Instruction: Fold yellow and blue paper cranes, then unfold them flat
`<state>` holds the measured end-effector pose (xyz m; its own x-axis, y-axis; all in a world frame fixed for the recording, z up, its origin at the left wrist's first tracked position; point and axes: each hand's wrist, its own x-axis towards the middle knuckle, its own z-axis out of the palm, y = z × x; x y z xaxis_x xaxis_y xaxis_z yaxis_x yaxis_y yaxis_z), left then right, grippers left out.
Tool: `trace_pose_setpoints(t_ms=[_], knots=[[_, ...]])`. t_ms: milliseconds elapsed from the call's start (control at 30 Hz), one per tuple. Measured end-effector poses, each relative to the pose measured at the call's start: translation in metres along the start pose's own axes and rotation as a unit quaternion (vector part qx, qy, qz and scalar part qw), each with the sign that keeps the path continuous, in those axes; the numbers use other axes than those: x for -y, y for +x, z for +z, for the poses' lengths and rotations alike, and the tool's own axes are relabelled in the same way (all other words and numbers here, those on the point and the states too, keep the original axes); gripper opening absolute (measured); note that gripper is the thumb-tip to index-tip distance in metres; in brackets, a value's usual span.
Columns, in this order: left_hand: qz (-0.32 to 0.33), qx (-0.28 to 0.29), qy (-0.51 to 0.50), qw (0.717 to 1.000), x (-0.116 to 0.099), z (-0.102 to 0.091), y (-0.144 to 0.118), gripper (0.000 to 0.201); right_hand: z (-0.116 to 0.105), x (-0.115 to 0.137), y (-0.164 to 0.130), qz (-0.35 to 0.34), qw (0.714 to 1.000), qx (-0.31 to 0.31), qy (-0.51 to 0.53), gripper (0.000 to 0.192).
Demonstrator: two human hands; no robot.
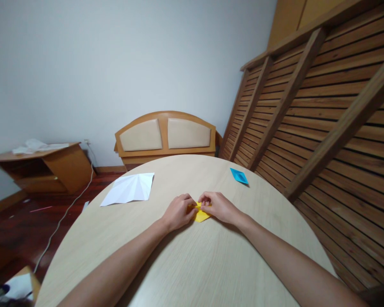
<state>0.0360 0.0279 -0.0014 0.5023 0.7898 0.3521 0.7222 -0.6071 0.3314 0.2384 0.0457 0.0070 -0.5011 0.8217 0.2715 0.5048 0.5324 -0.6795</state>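
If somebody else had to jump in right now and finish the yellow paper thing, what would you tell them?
Left hand: pressing down on the left side of the yellow paper, fingers curled over it.
Right hand: pinching the paper's top right edge.
The yellow paper lies flat on the round table, partly folded into a small pointed shape; the hands hide most of its creases.
Done, it seems: a blue folded paper sits further back on the right, and a creased white sheet lies opened out on the left.
Left: probably finish the fold in hand and sharpen the crease; how many folds remain I cannot tell.
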Motion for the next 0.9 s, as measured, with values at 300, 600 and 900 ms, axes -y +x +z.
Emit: trace_pose_setpoints(t_ms=[300, 600, 900], knots=[[-0.121, -0.128, -0.047, 0.983, 0.008, 0.000, 0.003, 0.018, -0.011, -0.001, 0.007, 0.027, 0.962, -0.270, -0.014, 0.053], [-0.149, -0.182, -0.402, 0.885, 0.005, -0.001, 0.009, 0.034, 0.011, 0.022, 0.004, 0.035, 0.973, -0.142, 0.178, 0.029], [-0.107, -0.135, -0.540, 0.824, 0.005, -0.002, 0.012, 0.041, 0.015, 0.022, 0.007, 0.016, 0.951, -0.193, 0.239, 0.020]])
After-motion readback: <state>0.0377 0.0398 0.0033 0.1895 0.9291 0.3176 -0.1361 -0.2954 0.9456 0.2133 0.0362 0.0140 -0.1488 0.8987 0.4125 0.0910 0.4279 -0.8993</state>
